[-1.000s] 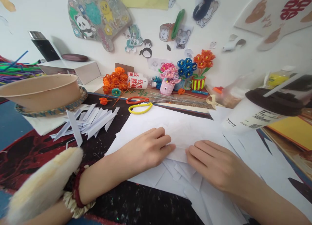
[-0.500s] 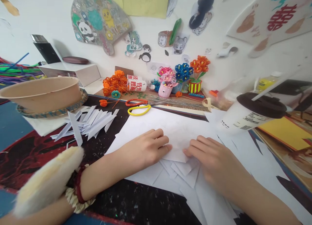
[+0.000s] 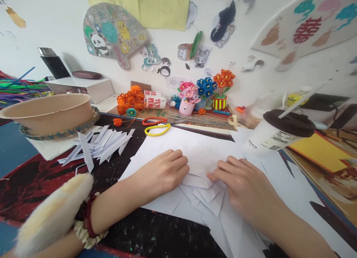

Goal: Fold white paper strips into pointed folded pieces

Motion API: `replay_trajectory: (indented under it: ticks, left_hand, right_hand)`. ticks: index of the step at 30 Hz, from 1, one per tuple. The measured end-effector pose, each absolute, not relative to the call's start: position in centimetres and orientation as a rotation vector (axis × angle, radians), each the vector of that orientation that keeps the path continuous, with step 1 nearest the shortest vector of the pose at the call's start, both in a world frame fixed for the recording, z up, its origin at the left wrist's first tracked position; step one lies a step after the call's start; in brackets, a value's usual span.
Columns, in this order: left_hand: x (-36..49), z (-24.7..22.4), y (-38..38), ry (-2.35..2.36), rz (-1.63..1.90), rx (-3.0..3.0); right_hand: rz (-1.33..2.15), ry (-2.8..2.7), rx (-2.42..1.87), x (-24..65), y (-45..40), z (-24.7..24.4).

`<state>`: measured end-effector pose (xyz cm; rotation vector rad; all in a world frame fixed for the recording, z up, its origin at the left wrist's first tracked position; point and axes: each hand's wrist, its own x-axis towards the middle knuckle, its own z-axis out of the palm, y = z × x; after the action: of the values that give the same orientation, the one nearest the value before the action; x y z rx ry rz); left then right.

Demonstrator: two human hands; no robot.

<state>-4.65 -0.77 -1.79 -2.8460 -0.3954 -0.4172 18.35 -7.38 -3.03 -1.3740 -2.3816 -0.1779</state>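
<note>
My left hand (image 3: 170, 171) is closed, its fingertips curled down on the left end of a small white paper strip (image 3: 198, 181). Its thumb is mostly hidden. At the strip's other end my right hand (image 3: 238, 181) pinches with bent fingers, thumb and forefinger against the paper. Under both hands lies a white sheet (image 3: 164, 204), with several loose cut paper pieces (image 3: 213, 196) below the strip. A fluffy pad (image 3: 52, 213) and scrunchies (image 3: 90, 224) sit around my left forearm. Scissors (image 3: 157, 127) with red and yellow handles rest at the sheet's far edge.
A pile of folded paper strips (image 3: 107, 146) lies left, near a beige basin (image 3: 47, 111). A lidded cup with a straw (image 3: 275, 133) stands right. Pipe-cleaner flowers (image 3: 132, 99) and small flower pots (image 3: 186, 106) line the wall. More white sheets (image 3: 295, 202) spread to the right.
The view has tilted up slightly. My left thumb, visible and stretched toward the paper before, is now tucked under the fingers. A crease or edge shows along the strip between my hands.
</note>
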Motion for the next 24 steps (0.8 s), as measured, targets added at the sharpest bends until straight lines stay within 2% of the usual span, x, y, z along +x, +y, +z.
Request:
replay_trajectory:
  ticks: [5,14,24]
  left_hand:
    - [-4.7,-1.9,-0.6,-0.492,-0.415,-2.871]
    - [-5.1,-1.8,0.3,-0.759,-0.62,-3.149]
    - [-5.5,-1.5,0.5,-0.358,-0.472,-2.915]
  right_hand:
    - [-0.131,-2.369,-1.363,18.3,-7.3,-3.1]
    - [-0.083,-2.37,-1.347,18.2,-7.4,-3.0]
    - [-0.112,-2.357,-1.366,18.2,-7.4,-3.1]
